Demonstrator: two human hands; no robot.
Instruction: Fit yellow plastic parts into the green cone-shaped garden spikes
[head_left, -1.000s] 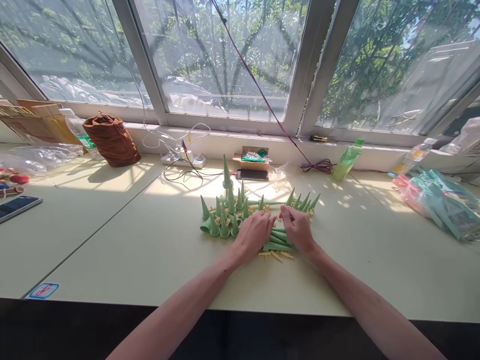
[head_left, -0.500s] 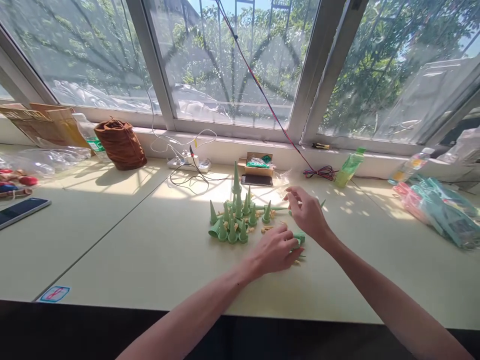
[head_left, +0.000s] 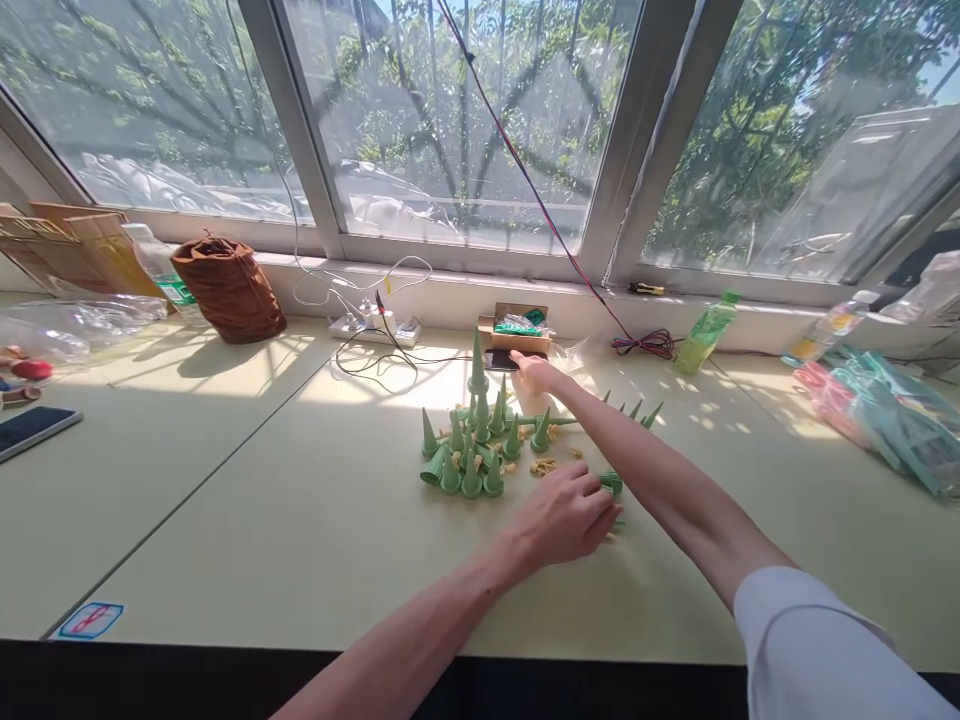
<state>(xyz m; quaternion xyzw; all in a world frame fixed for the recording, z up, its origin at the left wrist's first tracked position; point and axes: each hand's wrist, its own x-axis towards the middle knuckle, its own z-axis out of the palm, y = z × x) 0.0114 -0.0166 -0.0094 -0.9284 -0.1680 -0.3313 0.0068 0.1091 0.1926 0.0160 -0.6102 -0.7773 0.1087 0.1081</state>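
Note:
My right hand (head_left: pixel 536 372) reaches across to the black phone (head_left: pixel 499 361) by the small box, a finger stretched over the phone's right end. Whether it presses or only hovers, I cannot tell. Low over the table, my left hand (head_left: pixel 571 512) has its fingers curled downward, and what they hold, if anything, is hidden. Beside it lie a small green ribbed piece (head_left: pixel 612 482) and some tan miniature pieces (head_left: pixel 543 466). To the left stand several green toy cones (head_left: pixel 471 478), with a taller green spire (head_left: pixel 478 362) behind them.
An open cardboard box (head_left: pixel 519 325) with green packets stands behind the phone. A power strip (head_left: pixel 375 328) with cables, a brown drawstring pouch (head_left: pixel 229 290) and a green bottle (head_left: pixel 706 332) line the window side. Plastic bags (head_left: pixel 885 415) lie right; another phone (head_left: pixel 34 430) lies left.
My right hand has moved from above the green pieces, forward and left to the phone by the box. My left hand stays nearly in place. The view has shifted slightly.

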